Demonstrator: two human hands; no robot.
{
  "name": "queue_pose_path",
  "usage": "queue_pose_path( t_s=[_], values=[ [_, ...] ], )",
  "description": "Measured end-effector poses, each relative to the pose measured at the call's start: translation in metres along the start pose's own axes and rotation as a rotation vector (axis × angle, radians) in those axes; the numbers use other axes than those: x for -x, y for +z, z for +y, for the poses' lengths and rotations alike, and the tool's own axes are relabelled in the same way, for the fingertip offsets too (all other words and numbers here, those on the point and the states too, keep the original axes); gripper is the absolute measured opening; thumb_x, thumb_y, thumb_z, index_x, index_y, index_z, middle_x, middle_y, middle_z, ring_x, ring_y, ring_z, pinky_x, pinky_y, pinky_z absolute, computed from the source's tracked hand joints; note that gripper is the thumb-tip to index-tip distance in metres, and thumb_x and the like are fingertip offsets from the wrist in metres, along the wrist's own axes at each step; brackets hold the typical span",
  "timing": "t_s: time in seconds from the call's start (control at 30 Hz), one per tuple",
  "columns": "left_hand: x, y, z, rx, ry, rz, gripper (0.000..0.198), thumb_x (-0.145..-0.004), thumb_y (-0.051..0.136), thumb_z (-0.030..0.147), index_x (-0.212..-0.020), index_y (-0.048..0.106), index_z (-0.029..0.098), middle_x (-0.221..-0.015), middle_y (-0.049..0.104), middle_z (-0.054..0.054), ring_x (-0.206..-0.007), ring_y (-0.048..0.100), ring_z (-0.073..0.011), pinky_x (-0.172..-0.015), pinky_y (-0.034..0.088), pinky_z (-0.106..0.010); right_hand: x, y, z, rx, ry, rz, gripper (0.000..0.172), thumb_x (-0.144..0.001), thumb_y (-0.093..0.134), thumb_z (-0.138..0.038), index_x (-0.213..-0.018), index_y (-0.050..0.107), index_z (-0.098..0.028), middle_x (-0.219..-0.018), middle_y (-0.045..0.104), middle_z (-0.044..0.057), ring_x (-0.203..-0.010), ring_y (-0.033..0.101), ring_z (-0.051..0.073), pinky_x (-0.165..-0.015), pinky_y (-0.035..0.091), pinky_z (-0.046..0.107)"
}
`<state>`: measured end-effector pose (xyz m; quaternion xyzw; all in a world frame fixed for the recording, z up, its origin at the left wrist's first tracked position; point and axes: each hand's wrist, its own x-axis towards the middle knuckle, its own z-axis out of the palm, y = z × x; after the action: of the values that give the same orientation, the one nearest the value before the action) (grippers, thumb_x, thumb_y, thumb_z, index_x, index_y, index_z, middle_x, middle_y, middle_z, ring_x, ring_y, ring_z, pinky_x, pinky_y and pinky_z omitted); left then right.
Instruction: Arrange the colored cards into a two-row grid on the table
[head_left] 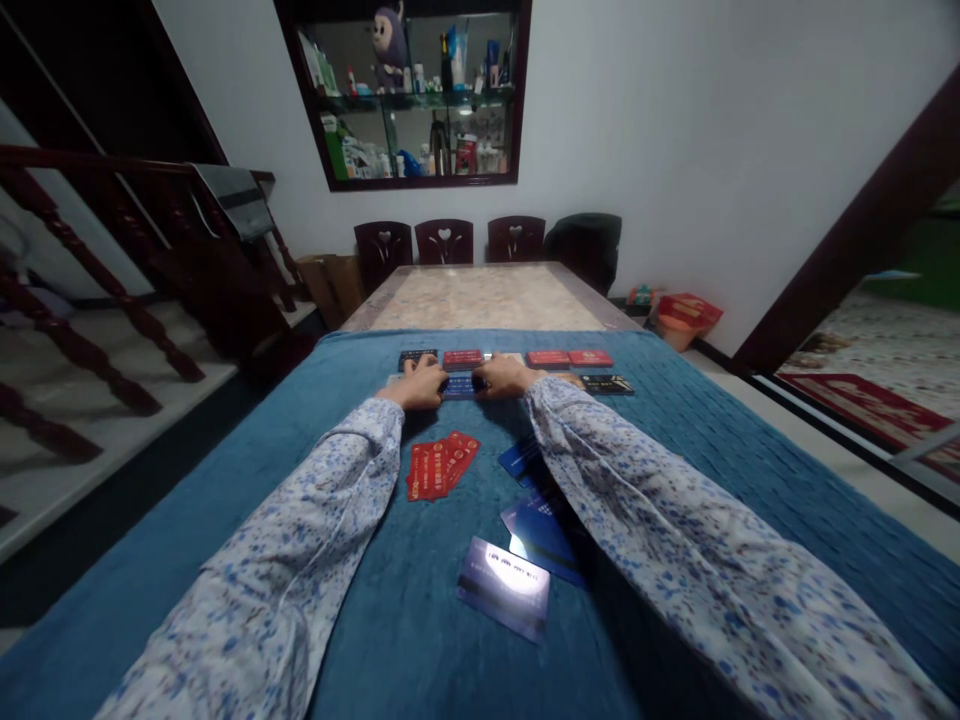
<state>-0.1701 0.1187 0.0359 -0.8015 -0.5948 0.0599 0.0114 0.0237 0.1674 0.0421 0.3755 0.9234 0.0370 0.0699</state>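
Between my two hands lies a stack of blue cards in the nearer of two rows. My left hand presses its curled fingers against the left end of that stack. At the right end, my right hand grips with its fingers bent. Behind them are a black card stack, a red card stack and a pale stack partly hidden by my right hand. Closer to me, red cards lie fanned out. Blue cards and a shiny purple card lie loose, partly under my right sleeve.
More red stacks and a black stack continue the rows to the right. A blue cloth covers the near part of the table; the bare tabletop shows beyond. Chairs stand at the far end.
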Motion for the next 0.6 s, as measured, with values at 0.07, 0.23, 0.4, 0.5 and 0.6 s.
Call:
queue_pose_path(
  t_s=[0.07,0.23,0.4,0.5,0.6],
  values=[
    [0.0,0.001,-0.001,0.0,0.002,0.007,0.038,-0.08,0.056,0.017,-0.116,0.069,0.019,-0.137,0.061,-0.017,-0.142,0.032,-0.0386,-0.109,0.032,-0.065,0.001,0.0,0.0,0.001,0.001,-0.002,0.041,-0.09,0.063,-0.04,-0.127,0.07,-0.021,-0.135,0.067,0.013,-0.126,0.056,0.036,-0.095,0.051,0.044],
    [0.0,0.005,-0.004,0.011,0.018,0.036,0.037,-0.081,0.057,0.017,-0.116,0.069,0.018,-0.135,0.061,-0.018,-0.143,0.032,-0.04,-0.109,0.031,-0.065,0.002,-0.001,-0.001,-0.012,0.003,-0.001,0.041,-0.091,0.063,-0.041,-0.126,0.071,-0.022,-0.132,0.068,0.013,-0.125,0.057,0.035,-0.094,0.05,0.043],
    [0.002,0.008,-0.008,0.02,0.018,0.079,0.043,-0.08,0.058,0.016,-0.122,0.066,0.017,-0.142,0.057,-0.018,-0.145,0.029,-0.0402,-0.109,0.032,-0.065,0.004,-0.003,-0.001,-0.004,0.011,-0.001,0.045,-0.091,0.062,-0.045,-0.129,0.069,-0.021,-0.13,0.069,0.016,-0.123,0.056,0.036,-0.091,0.049,0.042],
    [0.006,0.01,-0.011,0.027,0.03,0.121,0.046,-0.079,0.059,0.016,-0.124,0.065,0.019,-0.144,0.056,-0.016,-0.146,0.028,-0.0396,-0.11,0.03,-0.065,0.008,-0.005,0.001,-0.012,0.004,0.029,0.048,-0.089,0.064,-0.043,-0.131,0.068,-0.02,-0.135,0.065,0.017,-0.124,0.054,0.037,-0.09,0.048,0.043],
    [0.016,0.012,-0.013,0.034,0.046,0.183,0.045,-0.081,0.058,0.016,-0.125,0.065,0.021,-0.142,0.058,-0.014,-0.146,0.028,-0.0384,-0.111,0.029,-0.063,0.012,-0.007,0.003,-0.026,-0.015,0.082,0.046,-0.089,0.063,-0.035,-0.131,0.068,-0.02,-0.139,0.063,0.016,-0.126,0.051,0.037,-0.092,0.046,0.045]
  ],
)
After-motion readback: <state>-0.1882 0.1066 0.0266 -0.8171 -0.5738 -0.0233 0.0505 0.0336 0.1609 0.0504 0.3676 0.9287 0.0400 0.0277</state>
